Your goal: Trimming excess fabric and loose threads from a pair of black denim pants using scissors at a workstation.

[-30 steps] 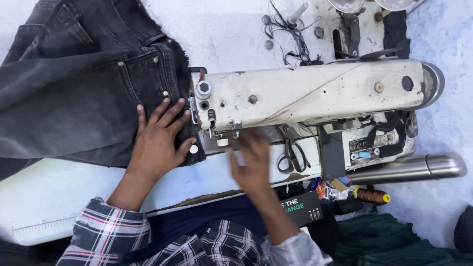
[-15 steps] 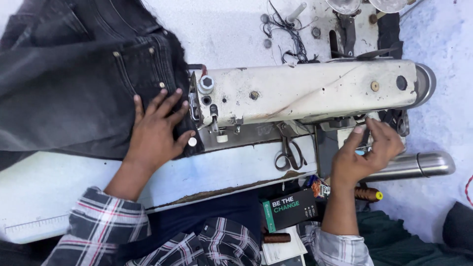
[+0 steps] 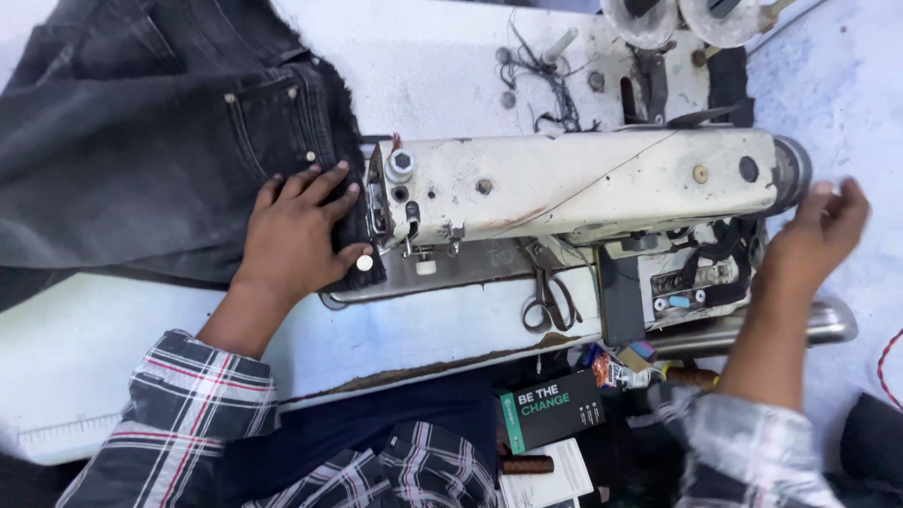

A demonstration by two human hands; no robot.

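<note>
Black jeans point(image 3: 141, 160) | left hand point(image 3: 301, 235) flat, pressing | right hand point(image 3: 816, 235) open, at handwheel point(image 3: 795, 169)

Dark grey jeans point(image 3: 141, 160), spread flat, edge under cream sewing machine point(image 3: 583, 183) head

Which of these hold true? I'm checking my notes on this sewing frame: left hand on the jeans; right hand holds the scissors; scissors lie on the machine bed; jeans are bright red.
1. The left hand lies flat on the jeans: true.
2. The right hand holds the scissors: false; it is at the right end of the sewing machine, by the handwheel.
3. The scissors lie on the machine bed: true.
4. The jeans are bright red: false; they are dark grey.
</note>
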